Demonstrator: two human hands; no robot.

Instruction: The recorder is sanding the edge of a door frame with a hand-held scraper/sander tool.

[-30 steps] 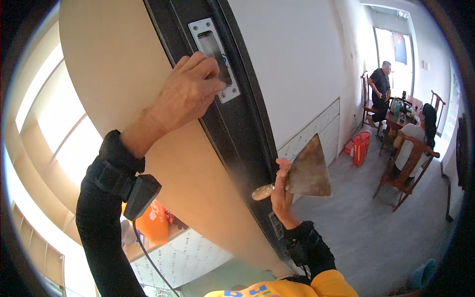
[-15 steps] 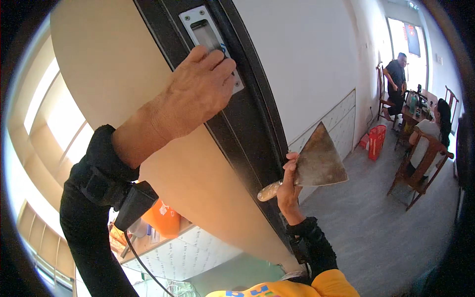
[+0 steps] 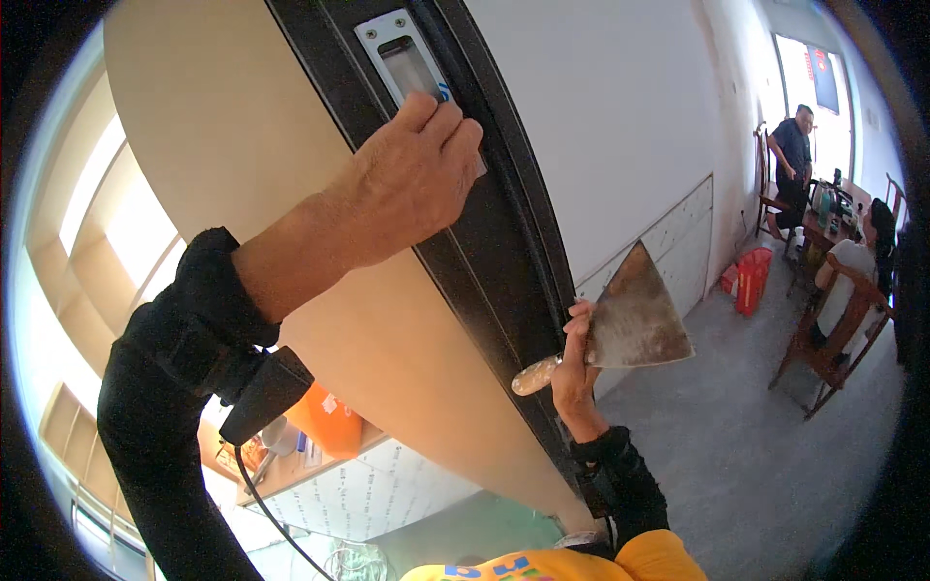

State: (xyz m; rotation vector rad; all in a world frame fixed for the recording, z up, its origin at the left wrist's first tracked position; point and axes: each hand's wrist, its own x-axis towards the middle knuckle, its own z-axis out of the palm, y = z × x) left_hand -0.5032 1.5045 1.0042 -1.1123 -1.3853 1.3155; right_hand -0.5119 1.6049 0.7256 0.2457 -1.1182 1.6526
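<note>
My left hand (image 3: 412,184) is closed, fingers pinched together over the lower part of a silver metal plate (image 3: 380,37). The plate has a recessed slot, screws at its corners and a blue mark beside my fingertips. It is set into a dark door frame (image 3: 494,261). Whatever my left fingers pinch is hidden. Lower down, to the right of the frame, my right hand (image 3: 575,387) grips a wide putty knife. Its triangular, stained metal blade (image 3: 639,315) points up and right, and its pale, mottled handle (image 3: 536,376) sticks out to the left.
A beige panel (image 3: 232,126) lies left of the frame, a white wall (image 3: 601,107) right of it. Shelves and an orange container (image 3: 327,421) are at lower left. Two people sit or stand far right by a table, with a wooden chair (image 3: 838,339) and a red crate (image 3: 752,281).
My left hand has shifted slightly right and down along the plate. The putty knife stays in my right hand, and the whole view has turned a little.
</note>
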